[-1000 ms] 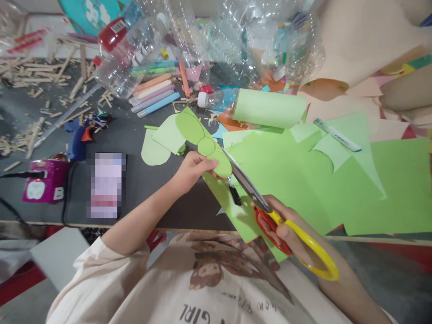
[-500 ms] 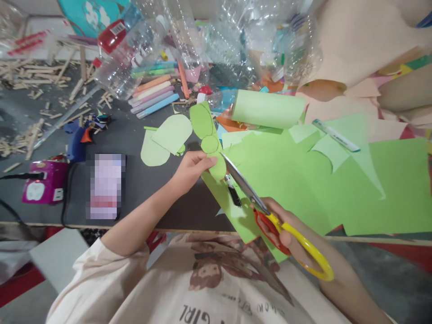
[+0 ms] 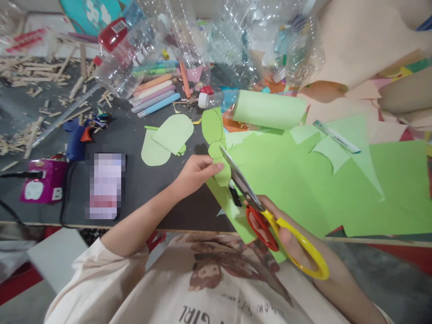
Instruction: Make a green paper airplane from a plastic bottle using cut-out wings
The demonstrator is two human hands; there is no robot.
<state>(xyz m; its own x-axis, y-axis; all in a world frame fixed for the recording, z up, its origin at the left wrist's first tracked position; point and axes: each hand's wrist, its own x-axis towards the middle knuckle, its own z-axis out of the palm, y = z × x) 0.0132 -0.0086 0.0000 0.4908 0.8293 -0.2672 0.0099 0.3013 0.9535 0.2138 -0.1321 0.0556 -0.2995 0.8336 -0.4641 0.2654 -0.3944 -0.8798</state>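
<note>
My left hand [image 3: 202, 173] pinches a strip of green paper [image 3: 212, 126] with rounded shapes drawn on it, partly cut out. In my right hand [image 3: 281, 225] is a pair of scissors [image 3: 246, 191] with one red and one yellow handle loop. Their blade tips lie at the paper's right edge, by the small circle, just beyond my left thumb. Below the blades, a black pen [image 3: 235, 196] rests on large green paper sheets [image 3: 303, 180]. Pale green rounded cut-outs [image 3: 172, 135] lie on the table left of the strip.
Behind stand clear plastic bottles [image 3: 232, 40] and a row of colored markers [image 3: 157, 92]. A green paper roll [image 3: 270, 109] lies at the centre back. To the left are a phone [image 3: 105, 186], a purple charger box [image 3: 43, 181], a blue glue gun [image 3: 77, 139] and scattered wooden sticks [image 3: 37, 72].
The green paper strip has shifted right and turned more upright with my left hand. The scissors' handle loops have moved slightly left, and the blade tips reach higher beside the small circle.
</note>
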